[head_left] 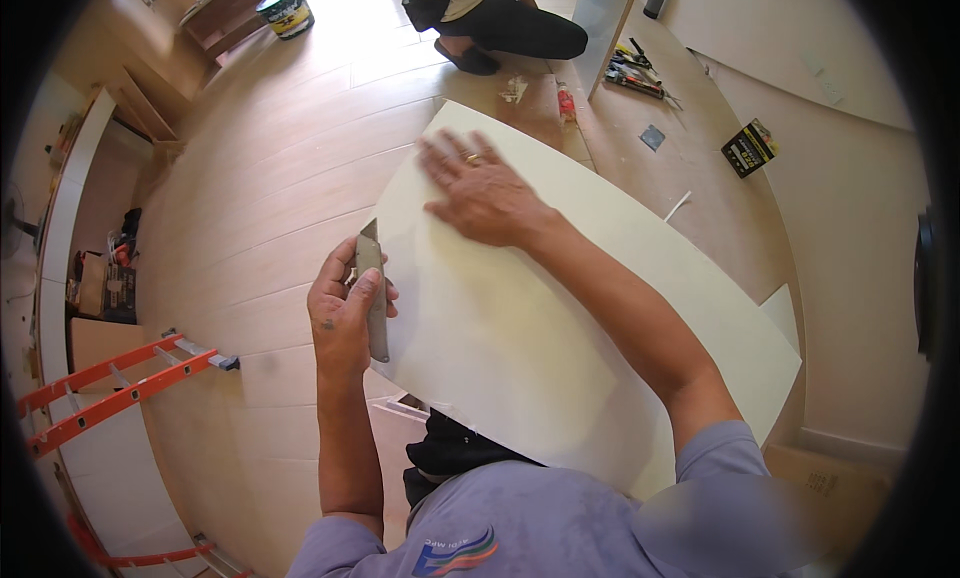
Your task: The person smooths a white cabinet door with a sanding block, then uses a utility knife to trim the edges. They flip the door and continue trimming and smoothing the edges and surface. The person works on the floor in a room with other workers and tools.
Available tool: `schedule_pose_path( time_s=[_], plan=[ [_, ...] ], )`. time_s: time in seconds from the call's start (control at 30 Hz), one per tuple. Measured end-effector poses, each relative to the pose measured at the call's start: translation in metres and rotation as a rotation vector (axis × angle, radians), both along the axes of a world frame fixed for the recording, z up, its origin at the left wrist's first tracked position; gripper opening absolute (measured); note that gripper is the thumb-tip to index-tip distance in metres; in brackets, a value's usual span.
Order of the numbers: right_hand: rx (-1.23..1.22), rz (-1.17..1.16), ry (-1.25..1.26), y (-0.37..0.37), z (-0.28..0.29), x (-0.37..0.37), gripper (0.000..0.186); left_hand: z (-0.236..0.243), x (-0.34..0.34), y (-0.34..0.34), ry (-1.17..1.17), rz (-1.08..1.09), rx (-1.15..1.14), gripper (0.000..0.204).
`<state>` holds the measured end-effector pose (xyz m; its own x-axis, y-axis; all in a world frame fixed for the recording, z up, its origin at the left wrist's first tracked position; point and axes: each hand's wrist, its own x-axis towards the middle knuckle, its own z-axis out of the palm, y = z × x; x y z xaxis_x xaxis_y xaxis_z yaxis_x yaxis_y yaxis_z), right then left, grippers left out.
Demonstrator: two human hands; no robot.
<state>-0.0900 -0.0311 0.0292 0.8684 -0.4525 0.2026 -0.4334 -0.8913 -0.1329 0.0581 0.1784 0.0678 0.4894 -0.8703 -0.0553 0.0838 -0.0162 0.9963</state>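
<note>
- In the head view, a large, flat white board [500, 318] was seen across the centre of the frame.
- Left of centre, a long grey tool with a slanted tip [377, 328] was grasped by the curled fingers and thumb of the left hand [343, 300], at the board's left edge.
- The board's upper part was covered by the right hand [485, 193], laid palm down, its fingers released and extended.
- A crouching person in black trousers [520, 23] was partly shown at the top, and an orange ladder with grey rungs [135, 410] at the lower left.
</note>
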Motion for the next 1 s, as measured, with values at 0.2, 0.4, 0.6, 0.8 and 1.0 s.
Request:
schedule_pose_path(
  time_s=[0.2,0.4,0.6,0.8,1.0],
  plan=[
    [0.076,-0.374,-0.003,-0.031,0.001,-0.114,0.076,-0.021,0.006,-0.009,0.016,-0.069,-0.012,0.044],
    [0.166,-0.715,0.065,0.05,0.005,-0.27,0.069,-0.031,0.017,0.015,0.094,-0.095,0.046,0.054],
    [0.128,-1.165,0.07,0.139,-0.012,-0.465,0.063,-0.007,-0.009,0.005,0.021,-0.24,0.001,0.048],
    [0.23,-2.011,0.608,0.238,-0.017,-0.694,0.052,0.005,-0.012,-0.003,-0.068,-0.28,0.035,0.046],
    [-0.189,-1.823,0.026,0.29,-0.018,-0.7,0.042,-0.015,0.071,-0.011,0.11,-0.236,0.128,0.036]
  ],
)
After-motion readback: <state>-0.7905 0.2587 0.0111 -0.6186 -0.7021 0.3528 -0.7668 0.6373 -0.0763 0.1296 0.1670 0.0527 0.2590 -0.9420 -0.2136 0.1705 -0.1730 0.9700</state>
